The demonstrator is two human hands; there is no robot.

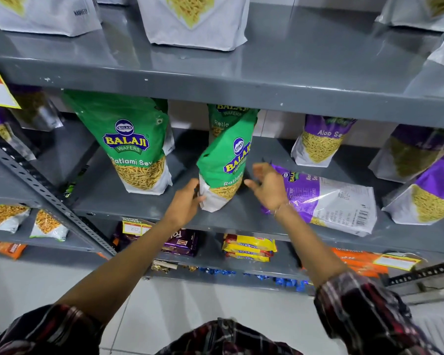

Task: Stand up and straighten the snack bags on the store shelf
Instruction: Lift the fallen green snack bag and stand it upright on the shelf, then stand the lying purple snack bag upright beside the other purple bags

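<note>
Green Ratlami bag (pixel 226 162) on middle shelf (pixel 241 219) is gripped at its lower edge by left hand (pixel 186 201). Right hand (pixel 267 185) is held open, empty, nearest the flat purple Aloo Sev bag (pixel 328 201), whose long axis runs rightward.

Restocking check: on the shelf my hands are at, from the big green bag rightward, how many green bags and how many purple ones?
green bags: 3
purple bags: 4
Total: 7
</note>
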